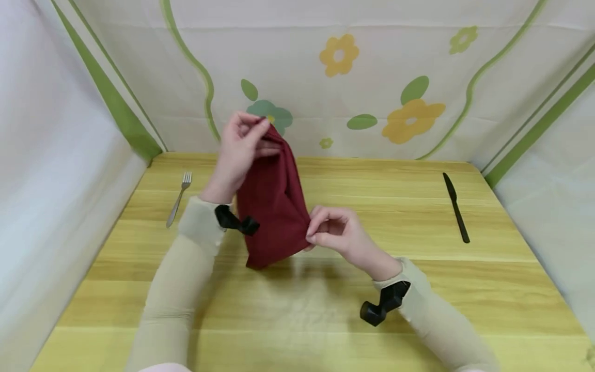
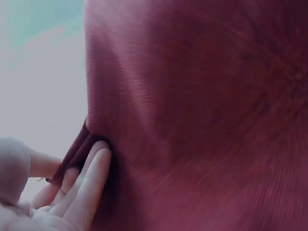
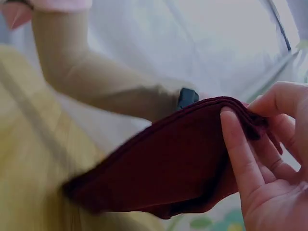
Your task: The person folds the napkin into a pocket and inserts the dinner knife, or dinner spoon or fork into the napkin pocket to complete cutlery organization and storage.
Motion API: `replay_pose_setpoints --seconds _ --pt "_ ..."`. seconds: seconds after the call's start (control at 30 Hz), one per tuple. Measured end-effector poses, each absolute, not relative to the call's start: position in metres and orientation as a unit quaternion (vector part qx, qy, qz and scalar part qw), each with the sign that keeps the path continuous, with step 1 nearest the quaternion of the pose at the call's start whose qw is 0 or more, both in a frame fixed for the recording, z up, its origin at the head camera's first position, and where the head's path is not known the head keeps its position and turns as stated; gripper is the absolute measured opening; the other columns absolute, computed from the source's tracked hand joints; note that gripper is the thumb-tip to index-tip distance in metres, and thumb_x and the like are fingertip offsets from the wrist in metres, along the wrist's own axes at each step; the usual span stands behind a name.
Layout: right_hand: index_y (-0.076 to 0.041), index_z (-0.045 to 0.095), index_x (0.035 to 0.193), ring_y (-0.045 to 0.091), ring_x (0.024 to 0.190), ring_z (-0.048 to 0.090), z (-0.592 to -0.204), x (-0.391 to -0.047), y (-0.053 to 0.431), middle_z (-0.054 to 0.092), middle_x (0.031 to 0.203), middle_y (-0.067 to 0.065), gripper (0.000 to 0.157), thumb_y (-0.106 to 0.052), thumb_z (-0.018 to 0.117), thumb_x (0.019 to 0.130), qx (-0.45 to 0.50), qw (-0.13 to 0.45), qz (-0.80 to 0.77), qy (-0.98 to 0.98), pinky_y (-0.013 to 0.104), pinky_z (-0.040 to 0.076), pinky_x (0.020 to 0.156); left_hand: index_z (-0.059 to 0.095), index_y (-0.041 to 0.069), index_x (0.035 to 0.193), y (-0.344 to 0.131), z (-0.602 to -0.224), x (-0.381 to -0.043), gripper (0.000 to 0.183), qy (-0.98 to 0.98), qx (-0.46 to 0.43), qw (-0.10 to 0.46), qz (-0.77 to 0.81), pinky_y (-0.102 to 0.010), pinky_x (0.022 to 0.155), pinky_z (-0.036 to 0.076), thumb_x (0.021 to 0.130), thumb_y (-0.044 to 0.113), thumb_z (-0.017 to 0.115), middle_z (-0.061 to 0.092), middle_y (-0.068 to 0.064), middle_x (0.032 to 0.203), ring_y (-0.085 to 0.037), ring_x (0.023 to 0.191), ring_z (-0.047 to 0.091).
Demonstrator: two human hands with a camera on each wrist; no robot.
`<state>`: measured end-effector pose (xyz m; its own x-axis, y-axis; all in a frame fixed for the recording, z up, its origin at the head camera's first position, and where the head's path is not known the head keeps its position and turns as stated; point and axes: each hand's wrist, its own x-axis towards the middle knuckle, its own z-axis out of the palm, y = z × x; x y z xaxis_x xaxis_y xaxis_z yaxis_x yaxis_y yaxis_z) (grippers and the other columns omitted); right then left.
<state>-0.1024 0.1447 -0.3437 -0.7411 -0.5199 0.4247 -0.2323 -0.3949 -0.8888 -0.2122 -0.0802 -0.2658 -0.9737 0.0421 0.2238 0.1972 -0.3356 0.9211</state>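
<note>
A dark red cloth napkin, folded in layers, hangs between both hands above the middle of the table. My left hand pinches its upper end between thumb and fingers, with some fingertips behind the fabric. Lower down, my right hand pinches the right bottom corner. The left wrist view is mostly filled by the cloth, with the fingers tucked at its edge. Stacked fabric layers show in the right wrist view, held between the thumb and fingers.
On the left of the wooden table lies a silver fork. A black knife lies on the right. A pale curtain with flowers stands behind the table, and white cloth walls flank it.
</note>
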Motion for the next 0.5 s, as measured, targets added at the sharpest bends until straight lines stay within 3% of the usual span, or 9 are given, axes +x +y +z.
replay_pose_setpoints --seconds 0.1,0.27,0.5 --pt "0.003 0.069 0.091 0.023 0.076 0.067 -0.357 -0.107 0.167 0.056 0.087 0.015 0.012 0.014 0.066 0.088 -0.308 0.097 -0.739 0.591 0.047 0.061 0.068 0.048 0.003 0.110 -0.071 -0.296 -0.226 0.010 -0.588 -0.084 -0.012 -0.804 -0.040 0.078 0.060 0.104 0.003 0.056 0.059 -0.018 0.110 -0.024 0.079 0.073" --pt "0.002 0.071 0.091 0.022 0.079 0.068 -0.369 -0.107 0.204 0.062 0.090 0.018 0.012 0.013 0.067 0.087 -0.282 0.073 -0.662 0.690 0.036 0.060 0.069 0.049 0.002 0.111 -0.052 -0.324 -0.238 0.012 -0.599 -0.096 -0.053 -0.793 -0.043 0.086 0.058 0.104 0.005 0.058 0.061 -0.021 0.111 -0.025 0.089 0.072" --pt "-0.010 0.075 0.090 0.020 0.077 0.067 -0.371 -0.103 0.242 0.070 0.087 0.005 0.018 0.008 0.074 0.087 -0.261 0.072 -0.550 0.790 0.029 0.057 0.067 0.053 0.003 0.112 -0.020 -0.341 -0.243 0.012 -0.634 -0.128 -0.069 -0.760 -0.040 0.089 0.056 0.104 0.008 0.059 0.066 -0.019 0.109 -0.027 0.094 0.070"
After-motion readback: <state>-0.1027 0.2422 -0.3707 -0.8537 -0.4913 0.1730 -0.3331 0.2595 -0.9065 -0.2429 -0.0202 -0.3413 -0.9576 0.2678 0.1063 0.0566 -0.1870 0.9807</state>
